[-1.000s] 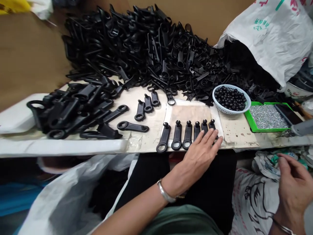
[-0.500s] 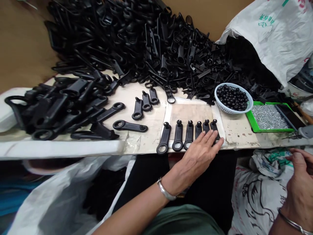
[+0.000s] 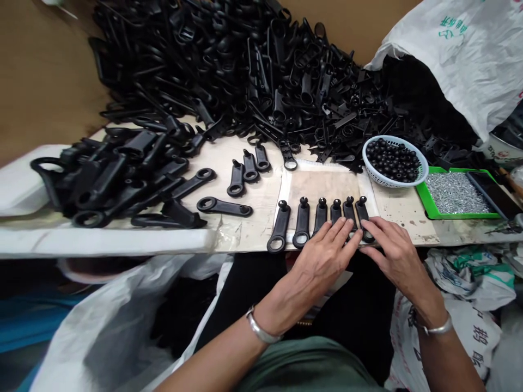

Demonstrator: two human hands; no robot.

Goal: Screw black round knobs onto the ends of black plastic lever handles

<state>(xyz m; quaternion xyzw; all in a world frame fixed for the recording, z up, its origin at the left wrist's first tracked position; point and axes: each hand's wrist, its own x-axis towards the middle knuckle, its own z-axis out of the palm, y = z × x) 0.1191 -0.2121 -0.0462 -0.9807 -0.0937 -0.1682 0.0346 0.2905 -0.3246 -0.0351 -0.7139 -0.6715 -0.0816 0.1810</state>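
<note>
Several black plastic crank arms (image 3: 303, 223), each with a ring at the near end and a round knob at the far end, lie side by side along the front edge of the table. Over the middle of this row rests my left hand (image 3: 324, 250), fingers stretched out and flat on the arms, hiding some of the rings. At the right end, my right hand (image 3: 394, 253) has its fingers and thumb around the ring end of the last crank arm (image 3: 362, 209), which still lies on the table.
Behind is a large heap of black plastic parts (image 3: 220, 65), with a smaller pile (image 3: 110, 174) at left. A basket of black balls (image 3: 394, 182) stands right of the row, beside a green tray (image 3: 429, 204) of small metal pieces and a dark phone-like slab (image 3: 486, 188). Loose arms (image 3: 224, 207) lie left.
My right hand has come in from the far right to the last crank arm in the row. My left hand has shifted slightly left, staying on the row. The view has moved a little.
</note>
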